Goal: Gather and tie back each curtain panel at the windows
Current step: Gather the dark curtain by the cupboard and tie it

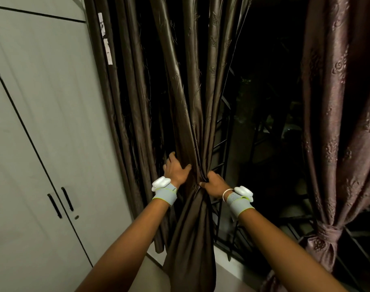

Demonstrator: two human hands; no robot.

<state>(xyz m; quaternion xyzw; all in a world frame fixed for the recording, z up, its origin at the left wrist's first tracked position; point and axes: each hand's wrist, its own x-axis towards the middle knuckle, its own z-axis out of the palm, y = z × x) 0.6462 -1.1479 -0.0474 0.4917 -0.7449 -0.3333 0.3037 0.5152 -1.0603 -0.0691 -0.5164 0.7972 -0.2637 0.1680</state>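
A dark brown satin curtain panel (186,98) hangs in the middle, pinched into a bunch at waist height. My right hand (213,184) is closed around the right edge of that bunch. My left hand (175,168) lies on the folds just left of it, fingers spread and curled into the cloth. Below my hands the panel falls loose to the sill. At the right, a mauve patterned curtain panel (344,114) is knotted on itself low down at the knot (329,229).
A white wardrobe (43,127) with two black handles (60,202) fills the left side, close to the curtain. Behind the curtains a black window grille (224,148) and dark glass show. A pale window sill (228,268) runs along the bottom.
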